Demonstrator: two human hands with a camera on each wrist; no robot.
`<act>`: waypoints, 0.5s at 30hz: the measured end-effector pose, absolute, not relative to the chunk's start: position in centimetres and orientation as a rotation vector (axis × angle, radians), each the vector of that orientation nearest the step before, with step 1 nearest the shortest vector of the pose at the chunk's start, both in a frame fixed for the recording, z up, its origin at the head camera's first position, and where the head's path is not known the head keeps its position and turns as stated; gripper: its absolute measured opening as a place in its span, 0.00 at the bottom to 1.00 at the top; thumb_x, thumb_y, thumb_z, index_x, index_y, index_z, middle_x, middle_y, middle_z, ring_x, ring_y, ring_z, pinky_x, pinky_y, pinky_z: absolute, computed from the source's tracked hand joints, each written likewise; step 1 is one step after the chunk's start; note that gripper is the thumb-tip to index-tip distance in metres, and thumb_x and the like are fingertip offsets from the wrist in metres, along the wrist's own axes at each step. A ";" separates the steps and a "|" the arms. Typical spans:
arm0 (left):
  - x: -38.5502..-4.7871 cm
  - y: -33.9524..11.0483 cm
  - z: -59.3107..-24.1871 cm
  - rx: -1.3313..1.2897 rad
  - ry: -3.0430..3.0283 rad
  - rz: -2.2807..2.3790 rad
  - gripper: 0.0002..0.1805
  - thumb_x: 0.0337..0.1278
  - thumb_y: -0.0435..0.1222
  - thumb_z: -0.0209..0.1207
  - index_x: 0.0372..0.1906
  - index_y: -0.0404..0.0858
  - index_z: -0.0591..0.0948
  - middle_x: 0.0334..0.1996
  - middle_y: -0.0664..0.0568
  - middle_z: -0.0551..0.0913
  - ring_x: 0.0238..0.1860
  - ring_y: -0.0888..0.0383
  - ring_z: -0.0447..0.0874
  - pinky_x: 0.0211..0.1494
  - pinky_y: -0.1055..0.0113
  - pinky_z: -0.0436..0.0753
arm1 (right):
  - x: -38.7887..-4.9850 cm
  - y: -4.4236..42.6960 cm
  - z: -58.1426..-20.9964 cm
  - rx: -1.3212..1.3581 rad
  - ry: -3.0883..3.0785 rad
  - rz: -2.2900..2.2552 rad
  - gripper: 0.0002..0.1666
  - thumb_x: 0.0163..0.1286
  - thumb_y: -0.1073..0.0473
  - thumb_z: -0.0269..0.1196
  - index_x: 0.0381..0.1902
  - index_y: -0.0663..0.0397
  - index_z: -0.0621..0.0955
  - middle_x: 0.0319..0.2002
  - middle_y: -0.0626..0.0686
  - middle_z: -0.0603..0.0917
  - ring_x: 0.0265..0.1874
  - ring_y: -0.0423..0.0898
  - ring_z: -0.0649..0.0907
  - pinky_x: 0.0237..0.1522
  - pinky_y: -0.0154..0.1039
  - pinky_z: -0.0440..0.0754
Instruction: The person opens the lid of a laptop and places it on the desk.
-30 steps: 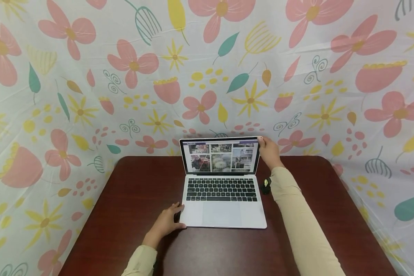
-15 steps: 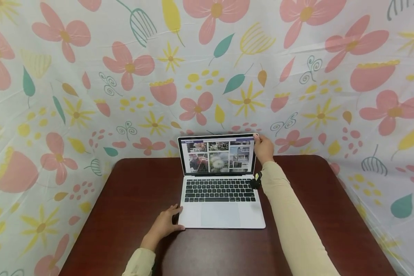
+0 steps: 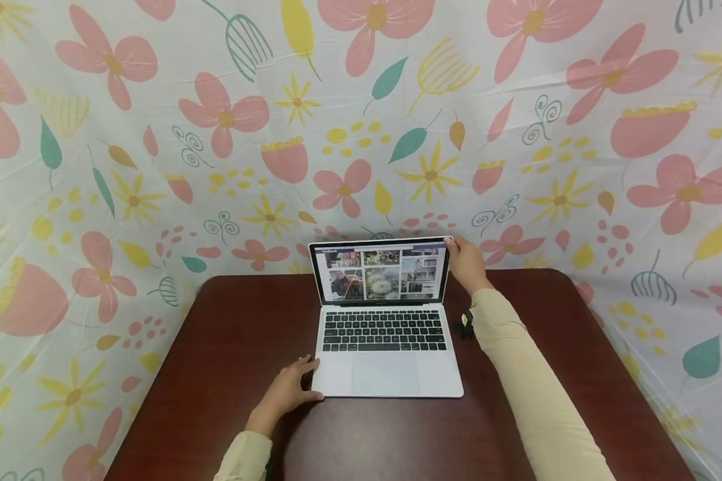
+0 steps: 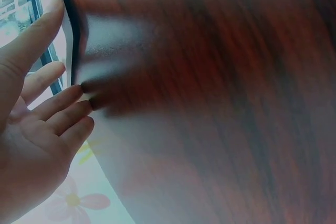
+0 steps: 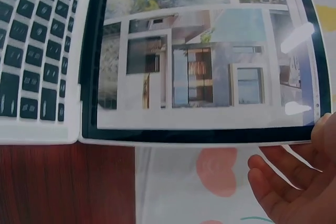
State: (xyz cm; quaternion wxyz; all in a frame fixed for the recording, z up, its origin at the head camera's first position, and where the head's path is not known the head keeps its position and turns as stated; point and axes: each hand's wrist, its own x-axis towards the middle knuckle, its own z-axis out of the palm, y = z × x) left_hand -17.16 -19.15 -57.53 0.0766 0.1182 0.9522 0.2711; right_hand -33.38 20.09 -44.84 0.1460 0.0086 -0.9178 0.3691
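Observation:
A silver laptop (image 3: 388, 375) lies on the table with its screen (image 3: 378, 272) raised and lit, full of photos. My right hand (image 3: 468, 262) pinches the screen's top right corner; in the right wrist view the thumb of the right hand (image 5: 302, 182) rests on the bezel, with the other fingers beyond the edge. Beside the laptop's front left corner, my left hand (image 3: 285, 389) touches the base with thumb and forefinger on either side of that corner. The left wrist view shows the left hand's (image 4: 39, 135) fingers nearly straight, its thumb at the laptop's edge.
The dark red-brown table (image 3: 241, 321) has rounded back corners. Behind and on both sides hangs a white cloth (image 3: 349, 100) printed with flowers. A small black object (image 3: 466, 325) shows at the right wrist, near the keyboard's right side.
The right wrist swung left over the keyboard's edge half a second ago and is now back to the right. The screen's top edge sits slightly lower than then. The left hand stays put.

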 end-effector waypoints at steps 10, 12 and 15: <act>-17.1 -19.2 -57.0 0.397 2.858 0.762 0.42 0.42 0.43 0.75 0.64 0.30 0.73 0.64 0.32 0.69 0.64 0.35 0.67 0.61 0.42 0.71 | -31.1 20.8 -44.7 0.208 -2.699 0.939 0.21 0.79 0.52 0.46 0.42 0.69 0.73 0.27 0.65 0.76 0.26 0.61 0.76 0.33 0.53 0.73; -17.0 -19.3 -56.8 0.402 2.857 0.769 0.40 0.45 0.42 0.73 0.64 0.30 0.72 0.63 0.31 0.69 0.64 0.35 0.67 0.61 0.42 0.70 | -30.6 21.0 -44.9 0.219 -2.762 0.915 0.23 0.79 0.52 0.46 0.50 0.70 0.72 0.36 0.69 0.79 0.34 0.64 0.80 0.37 0.57 0.76; -16.7 -19.5 -56.3 0.401 2.886 0.776 0.36 0.52 0.41 0.69 0.64 0.29 0.71 0.63 0.33 0.71 0.64 0.36 0.68 0.62 0.43 0.70 | -29.7 21.4 -45.1 0.223 -2.833 0.883 0.27 0.78 0.53 0.48 0.62 0.72 0.68 0.49 0.72 0.78 0.44 0.66 0.80 0.44 0.60 0.77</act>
